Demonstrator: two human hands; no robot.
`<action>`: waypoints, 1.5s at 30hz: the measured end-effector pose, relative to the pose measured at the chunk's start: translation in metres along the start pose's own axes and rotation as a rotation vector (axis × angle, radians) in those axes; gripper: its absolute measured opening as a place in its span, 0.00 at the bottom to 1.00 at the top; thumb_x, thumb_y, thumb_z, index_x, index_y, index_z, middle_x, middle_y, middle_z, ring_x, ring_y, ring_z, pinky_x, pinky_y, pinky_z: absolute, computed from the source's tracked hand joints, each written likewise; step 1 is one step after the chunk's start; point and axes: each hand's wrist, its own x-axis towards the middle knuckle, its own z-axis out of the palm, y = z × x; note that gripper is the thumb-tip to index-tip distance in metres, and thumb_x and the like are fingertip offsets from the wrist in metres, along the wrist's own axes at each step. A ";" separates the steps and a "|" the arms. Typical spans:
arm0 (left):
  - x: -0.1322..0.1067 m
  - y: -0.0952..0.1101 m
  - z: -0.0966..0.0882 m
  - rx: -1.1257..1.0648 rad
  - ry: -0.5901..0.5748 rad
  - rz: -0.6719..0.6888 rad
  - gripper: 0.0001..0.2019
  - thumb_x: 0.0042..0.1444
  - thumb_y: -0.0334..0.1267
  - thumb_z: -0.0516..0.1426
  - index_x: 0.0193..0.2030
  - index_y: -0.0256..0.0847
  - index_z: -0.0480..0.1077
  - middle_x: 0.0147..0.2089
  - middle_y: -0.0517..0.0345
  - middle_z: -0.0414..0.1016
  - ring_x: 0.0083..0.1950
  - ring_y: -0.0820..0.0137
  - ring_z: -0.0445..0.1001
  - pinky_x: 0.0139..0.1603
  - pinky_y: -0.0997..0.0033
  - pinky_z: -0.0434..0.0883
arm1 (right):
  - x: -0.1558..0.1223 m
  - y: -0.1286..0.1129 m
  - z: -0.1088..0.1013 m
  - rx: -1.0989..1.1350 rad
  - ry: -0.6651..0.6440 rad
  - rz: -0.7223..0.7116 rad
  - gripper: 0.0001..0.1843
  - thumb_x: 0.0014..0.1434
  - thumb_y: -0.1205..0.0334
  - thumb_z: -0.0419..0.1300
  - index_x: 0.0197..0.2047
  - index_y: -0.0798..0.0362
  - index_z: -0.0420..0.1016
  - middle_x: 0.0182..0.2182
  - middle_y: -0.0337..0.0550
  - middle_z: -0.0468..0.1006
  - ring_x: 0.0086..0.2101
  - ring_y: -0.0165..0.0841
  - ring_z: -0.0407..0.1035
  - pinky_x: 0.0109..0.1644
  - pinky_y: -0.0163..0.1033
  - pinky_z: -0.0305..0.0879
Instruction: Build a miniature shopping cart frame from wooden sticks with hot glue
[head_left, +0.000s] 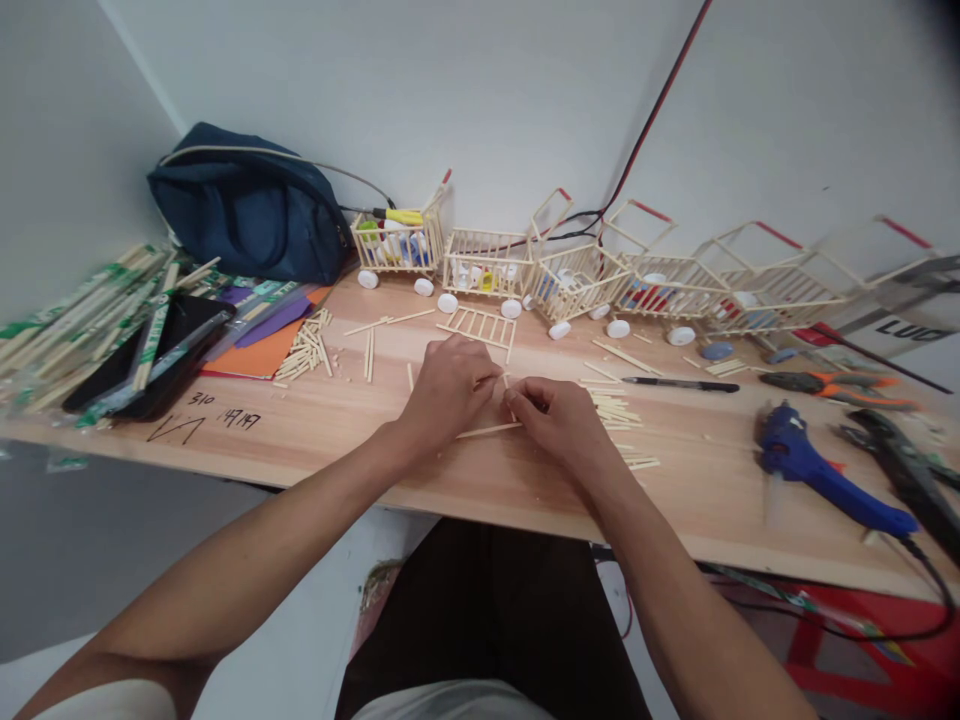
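My left hand [454, 382] and my right hand [559, 412] meet above the middle of the table, fingers pinched together. A short pale wooden stick [506, 382] shows between the fingertips of both; the fingers cover much of it. Below them a longer wooden stick [489, 431] lies on the tabletop, its right end by my right fingers. Just beyond my left hand rests a ladder-like stick frame [480, 325]. Loose cut sticks [615, 408] are scattered right of my right hand.
Several miniature stick carts [487, 265] with white wheels line the wall. A blue bag [255, 215], packaged chopsticks [90, 310] and a stick pile [307, 350] stand left. On the right lie a pen [681, 384], orange-handled pliers [832, 385] and a blue glue gun [832, 475].
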 end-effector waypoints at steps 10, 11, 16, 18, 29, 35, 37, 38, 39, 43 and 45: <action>0.000 0.000 0.000 0.003 -0.009 0.007 0.13 0.59 0.29 0.54 0.32 0.42 0.80 0.34 0.57 0.79 0.43 0.64 0.71 0.43 0.61 0.63 | 0.000 0.000 0.001 -0.008 0.001 -0.004 0.14 0.57 0.60 0.55 0.23 0.52 0.75 0.18 0.36 0.71 0.23 0.29 0.61 0.31 0.35 0.53; 0.000 0.000 0.000 0.005 -0.010 0.007 0.13 0.59 0.29 0.54 0.32 0.42 0.80 0.34 0.58 0.79 0.43 0.64 0.71 0.44 0.61 0.63 | -0.001 0.000 0.001 -0.007 -0.001 -0.006 0.14 0.57 0.60 0.55 0.23 0.52 0.75 0.18 0.36 0.71 0.23 0.29 0.61 0.31 0.35 0.53; -0.001 0.000 0.000 0.000 -0.004 0.009 0.13 0.59 0.28 0.54 0.34 0.42 0.80 0.34 0.57 0.79 0.43 0.64 0.71 0.44 0.61 0.63 | -0.001 -0.001 0.000 -0.001 -0.004 -0.013 0.14 0.57 0.60 0.55 0.22 0.53 0.75 0.19 0.36 0.71 0.23 0.29 0.61 0.31 0.35 0.53; -0.001 0.000 0.000 0.001 -0.002 0.008 0.13 0.59 0.28 0.54 0.33 0.42 0.80 0.34 0.57 0.79 0.42 0.64 0.71 0.44 0.61 0.63 | -0.001 -0.001 0.000 0.001 -0.001 -0.013 0.14 0.57 0.60 0.55 0.23 0.53 0.75 0.19 0.36 0.71 0.23 0.29 0.61 0.31 0.35 0.53; 0.000 0.002 -0.003 0.007 -0.027 0.011 0.13 0.60 0.28 0.53 0.32 0.41 0.79 0.34 0.57 0.79 0.43 0.64 0.71 0.45 0.61 0.63 | -0.001 -0.001 0.000 0.015 -0.009 -0.015 0.14 0.56 0.60 0.55 0.23 0.52 0.75 0.19 0.37 0.73 0.24 0.29 0.62 0.32 0.35 0.54; -0.001 0.001 -0.002 0.015 -0.027 0.022 0.13 0.59 0.29 0.53 0.31 0.41 0.79 0.33 0.56 0.78 0.42 0.64 0.70 0.44 0.61 0.63 | -0.001 -0.002 -0.001 0.000 -0.015 0.000 0.14 0.57 0.60 0.55 0.23 0.52 0.74 0.19 0.36 0.72 0.23 0.29 0.62 0.31 0.35 0.53; -0.001 0.001 -0.002 0.007 -0.019 0.028 0.13 0.60 0.29 0.53 0.32 0.41 0.79 0.34 0.56 0.78 0.42 0.64 0.70 0.44 0.61 0.63 | -0.001 -0.001 0.000 0.000 -0.014 -0.001 0.13 0.56 0.61 0.55 0.23 0.52 0.74 0.19 0.36 0.72 0.23 0.29 0.62 0.31 0.35 0.53; -0.001 0.001 -0.002 0.007 -0.021 0.028 0.13 0.60 0.29 0.53 0.32 0.41 0.79 0.34 0.56 0.78 0.42 0.64 0.70 0.45 0.61 0.63 | -0.001 -0.001 0.000 0.000 -0.014 -0.003 0.13 0.56 0.61 0.55 0.23 0.52 0.75 0.19 0.36 0.73 0.23 0.29 0.62 0.31 0.35 0.53; -0.001 0.001 -0.002 0.010 -0.024 0.025 0.13 0.60 0.29 0.53 0.32 0.41 0.79 0.34 0.56 0.78 0.42 0.64 0.70 0.45 0.61 0.63 | -0.001 -0.001 0.000 0.001 -0.012 -0.006 0.13 0.56 0.62 0.55 0.23 0.52 0.75 0.19 0.36 0.73 0.23 0.29 0.62 0.31 0.35 0.53; -0.001 0.001 -0.002 0.013 -0.028 0.023 0.13 0.60 0.30 0.53 0.31 0.41 0.79 0.34 0.56 0.78 0.42 0.64 0.70 0.45 0.60 0.63 | -0.001 -0.001 0.001 0.002 -0.008 -0.016 0.13 0.57 0.61 0.56 0.23 0.52 0.75 0.19 0.36 0.73 0.23 0.29 0.62 0.30 0.35 0.53; -0.001 0.002 -0.002 0.010 -0.026 0.024 0.13 0.61 0.30 0.53 0.32 0.41 0.79 0.34 0.56 0.79 0.43 0.64 0.70 0.45 0.60 0.63 | -0.001 -0.001 0.000 0.003 -0.003 -0.019 0.13 0.57 0.61 0.56 0.23 0.52 0.75 0.19 0.36 0.73 0.23 0.29 0.62 0.30 0.35 0.53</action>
